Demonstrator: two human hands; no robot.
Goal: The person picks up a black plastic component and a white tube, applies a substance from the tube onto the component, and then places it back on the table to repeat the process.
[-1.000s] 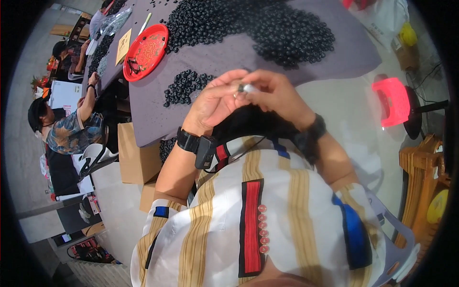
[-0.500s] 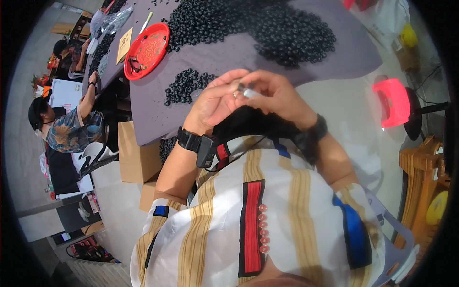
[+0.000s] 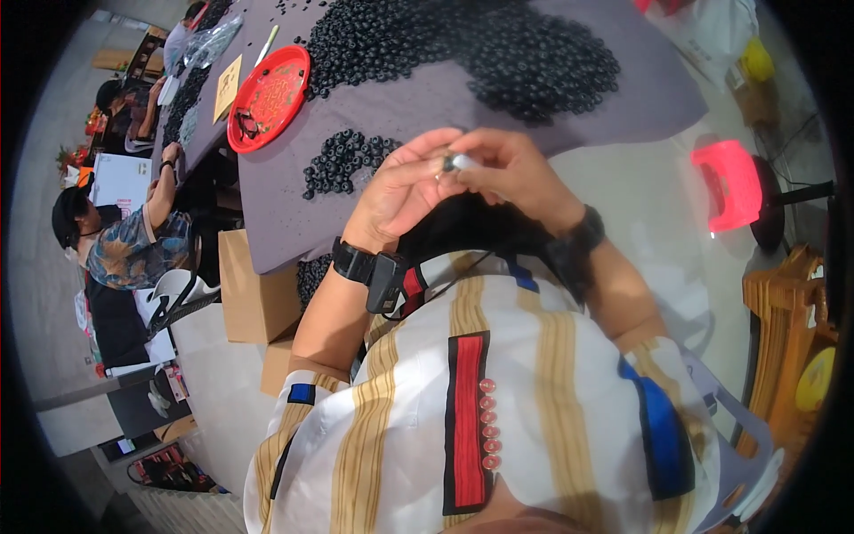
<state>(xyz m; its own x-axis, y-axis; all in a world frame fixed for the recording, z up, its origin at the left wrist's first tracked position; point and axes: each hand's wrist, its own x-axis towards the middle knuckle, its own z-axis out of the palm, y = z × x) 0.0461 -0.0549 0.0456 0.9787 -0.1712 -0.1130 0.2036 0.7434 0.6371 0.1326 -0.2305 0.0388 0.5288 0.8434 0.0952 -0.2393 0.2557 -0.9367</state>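
Above the near edge of the table, my two hands meet fingertip to fingertip. My left hand (image 3: 398,189) pinches a small dark bead-like piece (image 3: 448,164) between thumb and forefinger. Closed around a small white-tipped object (image 3: 462,162), my right hand (image 3: 527,176) presses it against that dark piece; its kind is too small and blurred to tell. A small heap of black ring-shaped beads (image 3: 338,162) lies just left of my left hand. Farther back spreads a much bigger pile of the same beads (image 3: 544,73).
A red plate (image 3: 240,136) with small bits in it sits on the grey-purple tablecloth (image 3: 280,200), beside a tan card (image 3: 228,86). Cardboard boxes (image 3: 252,289) stand at left, near a seated person (image 3: 142,240). A pink stool (image 3: 728,185) is at right.
The white-tipped object has shifted slightly and now sits against the dark piece. Both hands keep nearly the same place; the whole view has drifted a little.
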